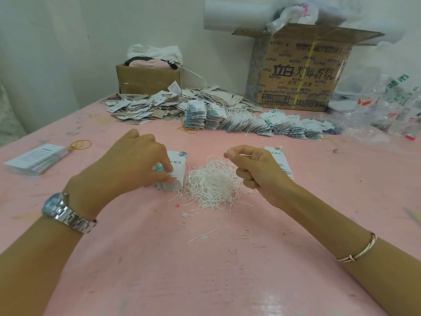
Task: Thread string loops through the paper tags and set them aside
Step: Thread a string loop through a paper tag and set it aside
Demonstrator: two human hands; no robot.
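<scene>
Wristwatched left hand (127, 165) pinches the top card of a small stack of paper tags (176, 179) on the pink table (205, 270). Just beside it, the right hand (257, 172), fingers curled, pinches a strand above the tangle of white string loops (211, 185). Strung tags (250, 124) lie fanned in rows behind, before a printed cardboard box (300, 74).

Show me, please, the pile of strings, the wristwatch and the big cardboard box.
pile of strings (213, 185), head view, middle of the tangle.
wristwatch (52, 203), head view, on its dial.
big cardboard box (300, 87), head view, printed front side.
</scene>
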